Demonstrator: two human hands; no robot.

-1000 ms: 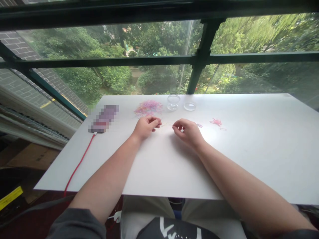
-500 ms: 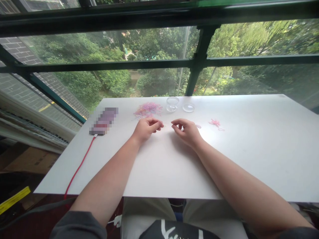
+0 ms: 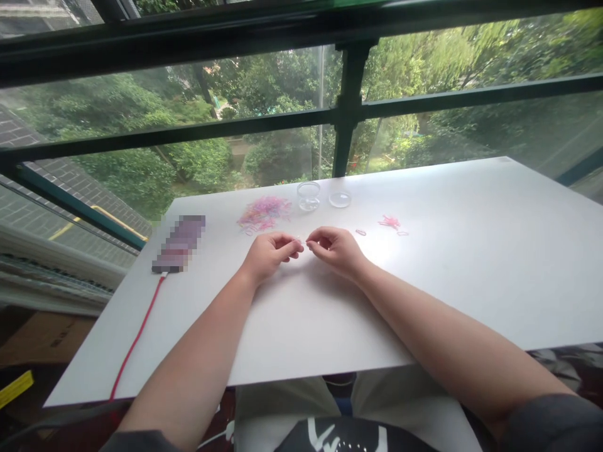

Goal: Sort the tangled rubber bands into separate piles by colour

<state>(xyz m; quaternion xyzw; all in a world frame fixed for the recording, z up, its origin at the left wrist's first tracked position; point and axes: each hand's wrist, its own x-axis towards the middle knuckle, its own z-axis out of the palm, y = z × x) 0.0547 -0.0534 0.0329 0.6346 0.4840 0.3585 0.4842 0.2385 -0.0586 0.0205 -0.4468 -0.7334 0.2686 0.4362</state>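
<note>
My left hand (image 3: 276, 254) is closed in a pinch above the white table (image 3: 311, 326). Opposite it, my right hand (image 3: 335, 248) pinches too, the fingertips of both nearly meeting. A thin, pale bit of what looks like a small rubber band shows between them, mostly hidden by the fingers. Beyond my left hand lies a loose pile of pastel rubber bands (image 3: 264, 213), pink, purple and bluish. Right of my right hand are a single pink rubber band (image 3: 360, 232) and a small pink cluster of bands (image 3: 389, 221).
A clear round container (image 3: 308, 196) and its clear lid (image 3: 340, 199) stand near the back edge. A blurred-out phone (image 3: 179, 243) with a red cable (image 3: 139, 339) lies at the left. Behind the table is a window with a dark green frame (image 3: 347, 107).
My right hand has closed in towards my left, and the gap between their fingertips has shrunk. The view has tilted and shifted a little.
</note>
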